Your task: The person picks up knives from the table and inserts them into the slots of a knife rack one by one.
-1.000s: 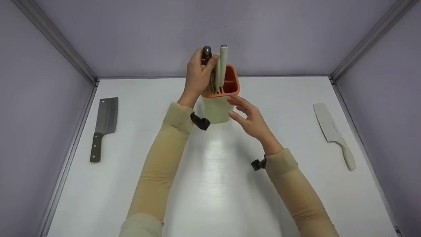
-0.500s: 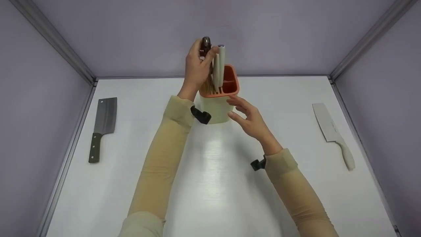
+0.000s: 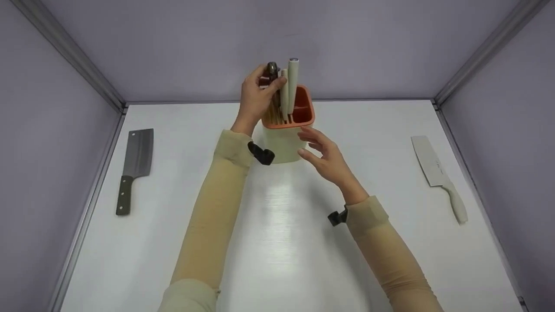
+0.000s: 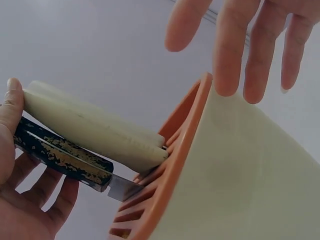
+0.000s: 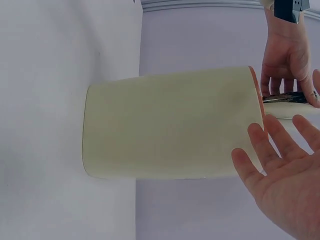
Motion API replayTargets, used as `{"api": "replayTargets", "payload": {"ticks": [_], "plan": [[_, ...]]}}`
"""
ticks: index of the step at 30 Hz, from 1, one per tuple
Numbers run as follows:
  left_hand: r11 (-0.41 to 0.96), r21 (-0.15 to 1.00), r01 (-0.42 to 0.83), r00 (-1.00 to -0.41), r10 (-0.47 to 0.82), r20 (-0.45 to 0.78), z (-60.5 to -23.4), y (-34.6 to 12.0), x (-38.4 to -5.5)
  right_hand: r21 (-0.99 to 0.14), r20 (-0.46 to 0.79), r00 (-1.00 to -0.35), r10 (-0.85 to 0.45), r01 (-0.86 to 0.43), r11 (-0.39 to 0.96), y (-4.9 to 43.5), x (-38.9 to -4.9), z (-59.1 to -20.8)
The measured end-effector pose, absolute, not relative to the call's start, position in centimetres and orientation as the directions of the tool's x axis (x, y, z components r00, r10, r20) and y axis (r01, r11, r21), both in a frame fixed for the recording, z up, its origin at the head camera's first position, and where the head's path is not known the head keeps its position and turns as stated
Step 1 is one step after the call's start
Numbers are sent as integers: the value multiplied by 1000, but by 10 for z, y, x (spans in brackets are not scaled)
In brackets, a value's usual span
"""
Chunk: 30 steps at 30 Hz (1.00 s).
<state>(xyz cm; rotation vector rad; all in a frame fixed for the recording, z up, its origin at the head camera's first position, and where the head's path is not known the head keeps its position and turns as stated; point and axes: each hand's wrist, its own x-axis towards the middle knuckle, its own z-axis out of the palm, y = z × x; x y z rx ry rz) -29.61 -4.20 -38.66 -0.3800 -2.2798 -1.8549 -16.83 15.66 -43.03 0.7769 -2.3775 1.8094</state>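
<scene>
A pale green knife holder [image 3: 284, 145] with an orange slotted top [image 4: 169, 175] stands at the back middle of the white table. My left hand [image 3: 253, 99] grips the dark, brown-mottled handle of a knife [image 4: 70, 157], with some of its blade showing above a slot. The left thumb lies against the end of one of the pale handles [image 4: 95, 125] beside it. These pale-handled pieces stand in neighbouring slots. Fingers loosely spread, my right hand [image 3: 326, 160] is at the holder's front right, just below the rim; whether it touches the holder I cannot tell.
A cleaver with a dark handle [image 3: 139, 151] lies on the left of the table. On the right lies a pale cleaver [image 3: 429, 162] with a light handle. Grey walls [image 3: 364, 47] enclose the table at the back and both sides.
My left hand first rose with the dark-handled knife, then came back down with it, its handle now about as low as at first. My right hand has barely moved.
</scene>
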Motion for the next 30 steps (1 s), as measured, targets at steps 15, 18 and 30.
{"api": "replayTargets", "payload": {"ticks": [15, 18, 30], "plan": [[151, 940, 307, -946, 161, 283, -399, -48, -293, -902, 282, -887, -367, -375, 214, 154, -168, -445], [168, 933, 317, -943, 159, 292, -401, -49, -291, -904, 273, -889, -368, -368, 218, 155, -168, -448], [269, 893, 360, -932, 139, 334, -414, -50, -281, -912, 224, -905, -362, -326, 250, 160, -167, -457]]}}
